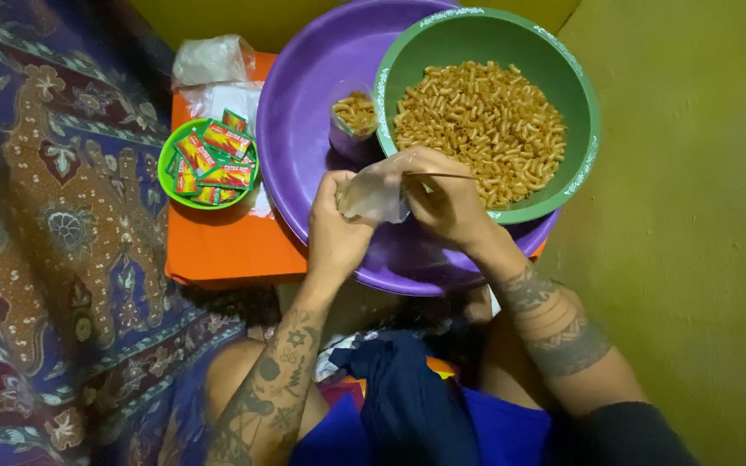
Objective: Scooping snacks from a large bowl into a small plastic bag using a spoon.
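Your left hand and right hand both grip one clear bag; two green bowls stand nearby.

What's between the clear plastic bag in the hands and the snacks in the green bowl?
Nothing visible. Both hands, left hand and right hand, hold the small clear bag right at the near rim of the green bowl. The fried snack pieces lie uncovered just beyond the right hand, with no lid or other object between.
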